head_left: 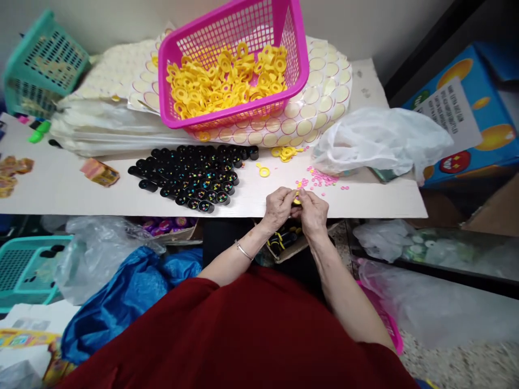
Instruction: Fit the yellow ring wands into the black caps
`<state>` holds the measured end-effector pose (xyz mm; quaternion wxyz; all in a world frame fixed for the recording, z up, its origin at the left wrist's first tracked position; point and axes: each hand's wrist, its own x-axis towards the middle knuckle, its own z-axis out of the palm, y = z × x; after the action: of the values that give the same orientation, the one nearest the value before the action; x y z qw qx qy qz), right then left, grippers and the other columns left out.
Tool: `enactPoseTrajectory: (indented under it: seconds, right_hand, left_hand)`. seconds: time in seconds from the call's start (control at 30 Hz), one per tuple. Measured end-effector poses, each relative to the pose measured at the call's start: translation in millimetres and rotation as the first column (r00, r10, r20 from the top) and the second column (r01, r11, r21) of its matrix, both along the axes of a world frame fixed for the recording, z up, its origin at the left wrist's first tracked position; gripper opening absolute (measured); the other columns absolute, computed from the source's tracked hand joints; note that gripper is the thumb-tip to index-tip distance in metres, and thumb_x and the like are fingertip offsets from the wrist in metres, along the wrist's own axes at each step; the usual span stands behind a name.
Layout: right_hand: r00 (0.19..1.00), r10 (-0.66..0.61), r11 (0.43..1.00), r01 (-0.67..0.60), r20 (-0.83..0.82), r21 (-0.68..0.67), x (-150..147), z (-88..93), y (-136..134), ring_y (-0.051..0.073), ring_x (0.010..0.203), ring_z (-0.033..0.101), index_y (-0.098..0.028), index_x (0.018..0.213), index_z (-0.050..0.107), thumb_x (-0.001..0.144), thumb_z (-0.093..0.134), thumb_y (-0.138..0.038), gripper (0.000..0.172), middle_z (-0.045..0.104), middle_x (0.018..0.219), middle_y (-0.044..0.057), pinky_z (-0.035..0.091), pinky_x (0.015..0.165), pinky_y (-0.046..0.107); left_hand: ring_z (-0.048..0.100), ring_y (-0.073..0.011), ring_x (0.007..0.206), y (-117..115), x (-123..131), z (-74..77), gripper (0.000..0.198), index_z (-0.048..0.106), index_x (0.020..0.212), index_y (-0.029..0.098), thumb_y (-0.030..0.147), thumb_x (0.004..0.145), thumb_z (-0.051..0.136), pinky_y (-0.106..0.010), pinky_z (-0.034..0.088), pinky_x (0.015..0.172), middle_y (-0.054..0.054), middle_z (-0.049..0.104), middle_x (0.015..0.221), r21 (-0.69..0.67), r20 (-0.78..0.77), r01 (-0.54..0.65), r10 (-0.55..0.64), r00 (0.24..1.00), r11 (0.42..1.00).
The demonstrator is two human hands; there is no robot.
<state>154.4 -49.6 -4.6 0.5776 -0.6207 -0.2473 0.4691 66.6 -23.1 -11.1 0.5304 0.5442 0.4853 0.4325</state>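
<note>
Red clothing (259, 329) faces black cups (194, 178), white table (249, 197) and wall (121, 21).

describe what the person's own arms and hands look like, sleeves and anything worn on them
The left hand and right hand are both bare, with no gloves. A thin, silvery bangle circles the left wrist; none shows on the right. The sleeves are plain dark red, short enough to leave both forearms uncovered, with no pattern or lettering visible.
</note>
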Motion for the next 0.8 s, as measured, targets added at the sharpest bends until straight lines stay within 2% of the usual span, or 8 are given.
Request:
enactPoseTrajectory:
  seconds: [0.17,0.3,0.47,0.6,0.7,0.8]
  right_hand:
    - [0.999,0.035,0.999,-0.033,-0.042,0.043,3,2.9,-5,0.01,0.046,0.059,-0.018,0.085,0.066,0.066,0.07,-0.048,0.036,0.066,0.074,-0.001,0.052,0.044,0.023]
    - [0.995,0.058,0.998,-0.056,-0.078,0.023,5,6.5,-5,0.01,0.047,0.059,-0.018,0.083,0.064,0.062,0.073,-0.046,0.036,0.064,0.068,-0.003,0.054,0.045,0.025]
    - [0.996,0.011,1.0,-0.014,-0.093,-0.023,9,3.9,3,0.011,0.04,0.056,-0.017,0.072,0.059,0.06,0.072,-0.041,0.03,0.058,0.056,-0.005,0.053,0.041,0.027]
    - [0.992,0.001,0.999,-0.007,-0.125,-0.045,8,4.8,6,0.012,0.039,0.057,-0.018,0.07,0.056,0.059,0.071,-0.041,0.029,0.056,0.051,-0.006,0.052,0.038,0.026]
    - [0.991,0.027,0.999,-0.031,-0.133,-0.027,8,6.7,6,0.014,0.041,0.06,-0.019,0.072,0.055,0.059,0.071,-0.043,0.032,0.055,0.049,-0.006,0.053,0.039,0.026]
    - [0.991,0.062,0.998,-0.063,-0.123,-0.009,10,7.3,5,0.013,0.04,0.059,-0.018,0.074,0.056,0.058,0.072,-0.045,0.036,0.057,0.05,-0.006,0.054,0.04,0.026]
  left_hand:
    - [0.05,-0.0105,0.067,0,-3,3.5,0.03,0.058,0.068,0.017,0.043,0.083,0.052,-0.023,0.042,0.067,-0.001,0.054,0.069,0.064,0.045,0.035,-0.038,0.998,0.997]
    - [0.053,-0.0118,0.072,1,-1,8.2,0.024,0.061,0.069,0.017,0.037,0.081,0.056,-0.023,0.043,0.071,-0.002,0.057,0.073,0.068,0.023,0.029,-0.031,0.999,0.997]
    - [0.052,-0.0107,0.066,9,6,6.4,0.021,0.06,0.062,0.016,0.029,0.079,0.058,-0.024,0.042,0.067,0.0,0.057,0.067,0.013,-0.01,0.019,-0.019,1.0,1.0]
    - [0.051,-0.0101,0.064,12,7,3.2,0.023,0.06,0.062,0.016,0.031,0.079,0.057,-0.024,0.041,0.066,0.0,0.056,0.065,0.026,0.011,0.027,-0.027,1.0,0.999]
    - [0.053,-0.0103,0.069,13,2,1.0,0.025,0.064,0.07,0.015,0.036,0.079,0.055,-0.023,0.042,0.068,-0.001,0.06,0.072,0.024,0.081,0.091,-0.092,0.992,0.996]
    - [0.054,-0.0097,0.071,15,-7,0.3,0.023,0.066,0.084,0.013,0.032,0.071,0.063,-0.021,0.042,0.067,-0.001,0.062,0.076,-0.033,0.128,0.21,-0.205,0.97,0.977]
